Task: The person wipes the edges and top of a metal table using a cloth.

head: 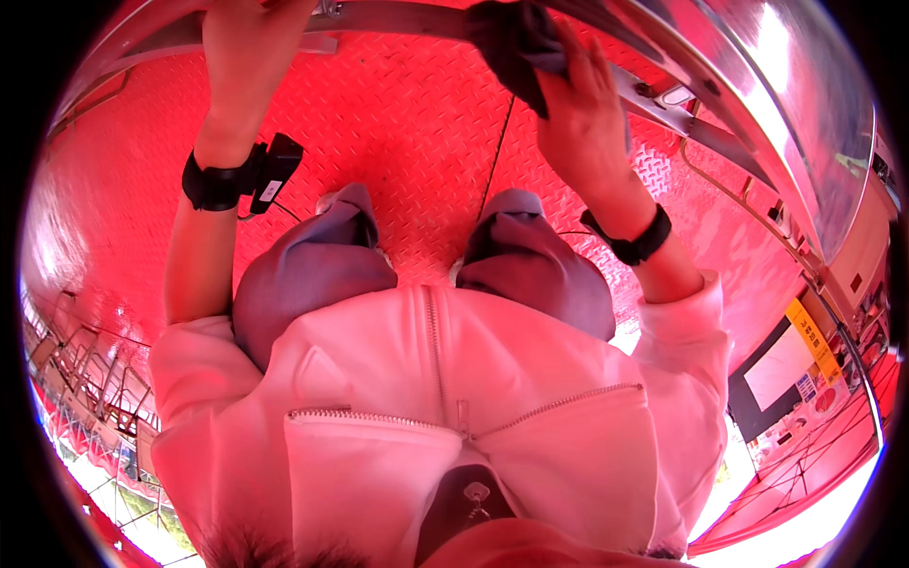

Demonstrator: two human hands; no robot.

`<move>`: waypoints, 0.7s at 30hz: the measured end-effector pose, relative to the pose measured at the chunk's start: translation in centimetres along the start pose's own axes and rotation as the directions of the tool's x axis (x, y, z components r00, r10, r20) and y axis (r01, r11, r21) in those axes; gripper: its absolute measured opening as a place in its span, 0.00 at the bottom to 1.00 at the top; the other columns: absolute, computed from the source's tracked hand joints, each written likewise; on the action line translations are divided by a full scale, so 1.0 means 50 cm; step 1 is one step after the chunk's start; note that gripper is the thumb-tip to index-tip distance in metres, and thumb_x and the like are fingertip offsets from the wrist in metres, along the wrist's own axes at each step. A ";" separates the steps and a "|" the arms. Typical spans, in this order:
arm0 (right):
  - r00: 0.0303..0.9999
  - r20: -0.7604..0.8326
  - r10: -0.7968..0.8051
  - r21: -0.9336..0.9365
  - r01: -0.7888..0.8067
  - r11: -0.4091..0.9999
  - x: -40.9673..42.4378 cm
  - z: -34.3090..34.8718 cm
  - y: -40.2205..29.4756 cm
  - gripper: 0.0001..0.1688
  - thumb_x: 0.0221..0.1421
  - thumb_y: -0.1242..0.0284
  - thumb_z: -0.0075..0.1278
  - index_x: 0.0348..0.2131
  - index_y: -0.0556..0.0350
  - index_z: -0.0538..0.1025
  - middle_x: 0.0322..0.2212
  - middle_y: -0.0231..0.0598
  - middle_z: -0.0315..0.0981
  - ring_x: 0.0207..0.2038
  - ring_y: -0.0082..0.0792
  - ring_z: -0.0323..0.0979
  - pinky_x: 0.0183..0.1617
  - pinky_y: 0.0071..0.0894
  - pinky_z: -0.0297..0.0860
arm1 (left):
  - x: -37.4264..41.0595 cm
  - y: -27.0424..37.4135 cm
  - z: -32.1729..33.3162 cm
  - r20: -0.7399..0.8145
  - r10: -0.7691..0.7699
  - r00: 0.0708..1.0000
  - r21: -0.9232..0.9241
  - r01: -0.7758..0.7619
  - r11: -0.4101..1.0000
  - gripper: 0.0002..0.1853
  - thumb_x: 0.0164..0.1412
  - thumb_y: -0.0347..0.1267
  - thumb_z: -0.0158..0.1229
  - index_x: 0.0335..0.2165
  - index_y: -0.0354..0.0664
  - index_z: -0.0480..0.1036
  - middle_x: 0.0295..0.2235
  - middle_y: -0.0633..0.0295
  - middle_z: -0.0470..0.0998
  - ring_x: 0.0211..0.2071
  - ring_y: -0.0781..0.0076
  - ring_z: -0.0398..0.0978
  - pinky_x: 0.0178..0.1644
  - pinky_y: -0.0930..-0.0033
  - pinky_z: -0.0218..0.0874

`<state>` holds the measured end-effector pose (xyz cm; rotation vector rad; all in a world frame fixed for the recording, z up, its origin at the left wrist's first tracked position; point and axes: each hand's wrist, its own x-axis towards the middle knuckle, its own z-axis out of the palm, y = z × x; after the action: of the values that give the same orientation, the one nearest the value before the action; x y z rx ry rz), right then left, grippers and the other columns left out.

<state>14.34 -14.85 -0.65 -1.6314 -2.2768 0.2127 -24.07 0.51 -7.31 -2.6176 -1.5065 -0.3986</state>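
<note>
A dark cloth point(515, 50) is bunched in my right hand point(584, 117), close to a curved metal frame bar point(405, 18) at the top. My left hand point(248, 42) reaches up to the same bar at the upper left; its fingers are cut off by the picture's edge, so its grip is hidden. Black straps circle both wrists, and the left one carries a small black device point(277, 172) with a label. Shiny curved metal panels point(788, 92) rise to the right of my right hand.
Red diamond-plate flooring point(412, 128) lies under my knees and shoes, with a dark seam across it. A metal-framed rack or set of chairs point(99, 383) stands far left. At the right are a yellow sign with writing point(813, 341) and a dark-bordered white panel point(770, 376).
</note>
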 end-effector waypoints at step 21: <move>1.000 0.006 0.009 -0.204 -0.008 0.979 -0.055 -0.039 0.051 0.22 0.45 0.81 0.54 0.45 0.59 0.78 0.54 0.61 0.68 0.56 0.59 0.69 0.64 0.59 0.62 | -0.018 -0.039 0.016 0.031 -0.041 0.999 0.010 0.041 0.999 0.11 0.56 0.35 0.61 0.38 0.46 0.82 0.36 0.58 0.84 0.38 0.56 0.81 0.42 0.64 0.72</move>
<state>18.10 -16.71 -0.14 -1.7405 -2.3638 -0.0140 -26.04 0.92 -8.44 -2.6016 -1.5700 -0.3544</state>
